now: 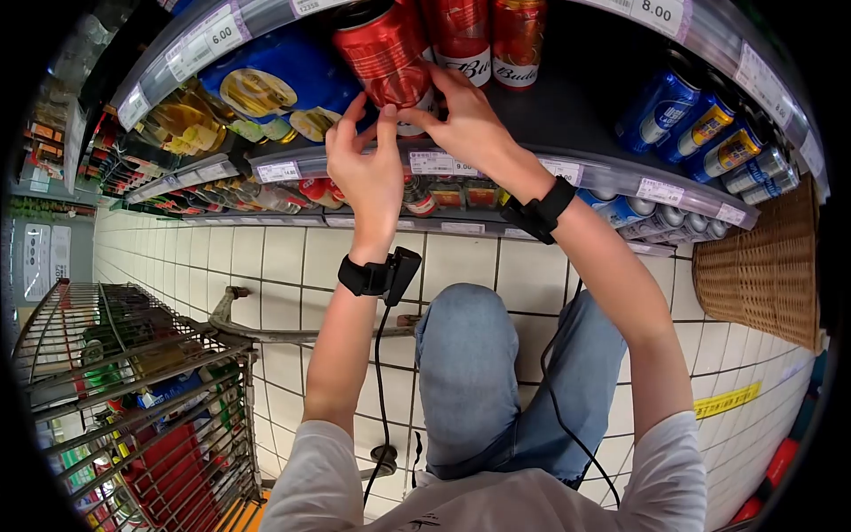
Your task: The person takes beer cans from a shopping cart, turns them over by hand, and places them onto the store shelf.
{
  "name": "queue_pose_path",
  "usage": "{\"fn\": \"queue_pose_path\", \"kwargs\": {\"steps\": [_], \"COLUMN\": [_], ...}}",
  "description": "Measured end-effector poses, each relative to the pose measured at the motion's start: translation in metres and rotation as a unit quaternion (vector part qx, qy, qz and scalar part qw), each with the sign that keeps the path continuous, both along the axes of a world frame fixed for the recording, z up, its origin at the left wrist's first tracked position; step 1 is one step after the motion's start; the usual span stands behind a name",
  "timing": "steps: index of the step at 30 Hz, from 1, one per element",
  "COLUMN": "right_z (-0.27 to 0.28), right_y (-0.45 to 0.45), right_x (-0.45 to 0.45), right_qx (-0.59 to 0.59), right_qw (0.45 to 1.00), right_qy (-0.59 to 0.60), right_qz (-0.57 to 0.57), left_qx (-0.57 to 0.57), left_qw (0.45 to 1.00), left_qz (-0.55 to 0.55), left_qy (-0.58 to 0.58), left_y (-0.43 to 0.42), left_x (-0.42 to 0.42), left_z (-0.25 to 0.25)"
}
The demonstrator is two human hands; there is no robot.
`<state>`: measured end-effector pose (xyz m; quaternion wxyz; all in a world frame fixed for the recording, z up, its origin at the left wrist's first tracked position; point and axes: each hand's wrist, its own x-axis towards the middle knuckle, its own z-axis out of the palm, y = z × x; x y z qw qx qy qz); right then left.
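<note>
A red beer can (pixel 381 53) stands tilted at the front of the shelf, with both hands at its lower part. My left hand (pixel 365 168) has its thumb and fingertips against the can's lower left side. From the right, my right hand (pixel 470 124) grips it, fingers along its side and thumb near the base. Just behind are more red cans with white Budweiser labels, one red can (pixel 458 40) and a more orange-red can (pixel 517 44). A blue-wrapped pack (pixel 275 84) lies left of the hands.
Blue cans (pixel 660 105) stand at the shelf's right end, above a wicker basket (pixel 758 266). Lower shelves hold bottles and cans. A loaded metal shopping cart (pixel 186 355) stands on the tiled floor at left. Black cables (pixel 379 381) hang from both wristbands.
</note>
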<state>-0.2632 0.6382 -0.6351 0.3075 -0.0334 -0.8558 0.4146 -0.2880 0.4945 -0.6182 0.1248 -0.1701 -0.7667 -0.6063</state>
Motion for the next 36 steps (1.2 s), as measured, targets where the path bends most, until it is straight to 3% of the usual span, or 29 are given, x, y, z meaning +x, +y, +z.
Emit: {"fn": "queue_pose_path", "kwargs": {"steps": [4,6,16,19,26,31,36], "right_z": [-0.007,-0.009,-0.007,-0.012,-0.018,-0.008,-0.005], "right_y": [-0.004,-0.009,-0.013,-0.012,-0.014,-0.006,0.014], "right_x": [0.001,0.006,0.006,0.007,0.006,0.006,0.017], "right_qx": [-0.059,-0.007,-0.050,-0.050,-0.028,-0.030,0.000], "right_qw": [0.998,0.999,0.999,0.999,0.998,0.999,0.999], "right_qy": [0.013,0.026,0.000,-0.006,0.031,-0.041,-0.024], "right_qz": [-0.011,-0.032,-0.016,-0.002,-0.041,-0.012,-0.023], "left_qx": [-0.011,-0.017,-0.040,-0.017,0.015,0.028,0.044], "left_qw": [0.999,0.999,0.998,0.993,0.990,0.990,0.986], "left_qz": [0.009,0.002,-0.053,-0.109,-0.131,-0.134,-0.150], "left_qy": [0.043,0.048,0.011,-0.042,-0.045,-0.043,-0.062], "left_y": [0.003,0.002,-0.004,-0.007,-0.005,-0.004,-0.004], "left_x": [0.004,0.001,-0.007,0.001,0.012,0.009,0.014], "left_z": [0.007,0.005,0.006,0.010,0.004,0.003,0.005]}}
